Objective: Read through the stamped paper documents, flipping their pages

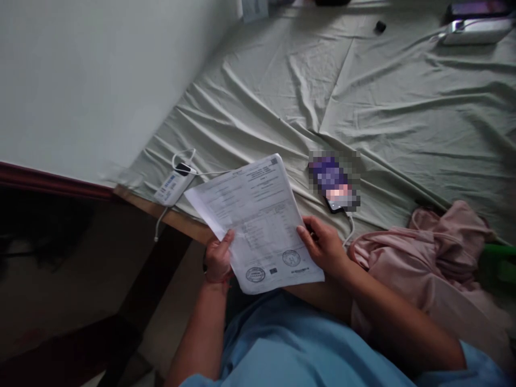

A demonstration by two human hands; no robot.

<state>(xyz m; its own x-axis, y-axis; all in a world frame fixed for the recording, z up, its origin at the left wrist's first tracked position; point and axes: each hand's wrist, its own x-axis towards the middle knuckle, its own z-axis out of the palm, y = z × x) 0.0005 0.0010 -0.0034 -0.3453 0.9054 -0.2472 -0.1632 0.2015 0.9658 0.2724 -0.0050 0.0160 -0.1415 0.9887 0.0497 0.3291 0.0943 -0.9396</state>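
A stack of printed papers (258, 215) with two round stamps near its lower edge is held up between my hands, tilted toward me. My left hand (220, 258) grips its left edge, thumb on top and the other fingers hidden beneath. On the right edge my right hand (324, 244) holds the sheets the same way, thumb over the front. Just past the right hand lies a phone (332, 180) with a lit, partly blurred screen and a white cable. To the left of the papers rests a white device with a label (171, 187) and a cord.
A wrinkled pale green sheet (363, 102) covers the bed. Pink cloth (427, 263) is bunched at the right. Farther back are a small black object (380, 26) and a white box-like device (475, 32). A pale wall (88, 75) rises at the left.
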